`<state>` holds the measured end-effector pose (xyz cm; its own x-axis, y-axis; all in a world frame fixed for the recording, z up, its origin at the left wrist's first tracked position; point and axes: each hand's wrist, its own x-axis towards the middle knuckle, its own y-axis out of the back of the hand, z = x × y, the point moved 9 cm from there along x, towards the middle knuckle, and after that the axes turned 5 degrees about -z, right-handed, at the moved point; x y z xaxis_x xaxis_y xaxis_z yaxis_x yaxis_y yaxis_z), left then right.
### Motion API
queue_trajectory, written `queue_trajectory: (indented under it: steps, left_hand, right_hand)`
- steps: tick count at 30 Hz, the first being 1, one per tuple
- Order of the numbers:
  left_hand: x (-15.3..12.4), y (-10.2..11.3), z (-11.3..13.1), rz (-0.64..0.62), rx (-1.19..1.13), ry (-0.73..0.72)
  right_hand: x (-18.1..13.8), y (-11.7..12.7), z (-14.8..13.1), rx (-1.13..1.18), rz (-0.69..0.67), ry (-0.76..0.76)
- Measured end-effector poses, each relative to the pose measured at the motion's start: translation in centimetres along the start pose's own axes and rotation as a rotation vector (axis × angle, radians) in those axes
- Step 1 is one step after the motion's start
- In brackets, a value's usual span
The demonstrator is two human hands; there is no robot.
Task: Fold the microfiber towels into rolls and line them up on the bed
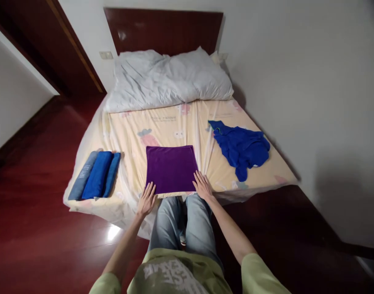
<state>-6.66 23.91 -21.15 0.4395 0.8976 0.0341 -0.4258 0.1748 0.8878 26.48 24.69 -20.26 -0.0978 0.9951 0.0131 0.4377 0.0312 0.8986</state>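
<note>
A purple towel (pixel 171 169) lies flat and folded into a rectangle near the front edge of the bed. My left hand (pixel 147 199) rests at its near left corner, fingers stretched out and partly over the cloth. At the near right corner, my right hand (pixel 203 185) lies with fingers extended, the tips touching the towel's edge. Neither hand grips anything. Left of the towel, several rolled or folded towels sit side by side: a grey-blue one (pixel 83 176), a bright blue one (pixel 97 173) and a darker blue one (pixel 112 174). To the right is a crumpled blue cloth (pixel 243 147).
The bed (pixel 128 134) has a cream patterned sheet under what looks like a clear plastic cover. A large white pillow or bundled quilt (pixel 171 79) lies against the dark headboard (pixel 165 30). A white wall (pixel 297 102) runs along the right; reddish wooden floor (pixel 30 228) shows at left.
</note>
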Motion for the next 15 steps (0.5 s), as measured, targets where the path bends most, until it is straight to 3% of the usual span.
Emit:
queue_trajectory:
  steps: [3, 7, 10, 15]
  left_hand:
    - [-3.9, 0.2, -1.4, 0.036, -0.061, 0.030]
    - [-5.3, 2.1, -3.0, 0.110, -0.194, 0.107]
    - [-4.4, 3.4, -3.4, 0.131, -0.319, 0.199]
    - [-2.2, 4.0, -3.4, 0.123, -0.345, 0.312]
  right_hand:
    - [-4.7, 0.1, 0.9, 0.038, 0.041, 0.022]
    - [-8.3, 0.6, 1.4, 0.140, 0.089, 0.041]
    - [-8.7, 1.4, 1.6, 0.183, 0.125, -0.006]
    - [-6.6, 2.1, 1.3, 0.151, 0.098, -0.101]
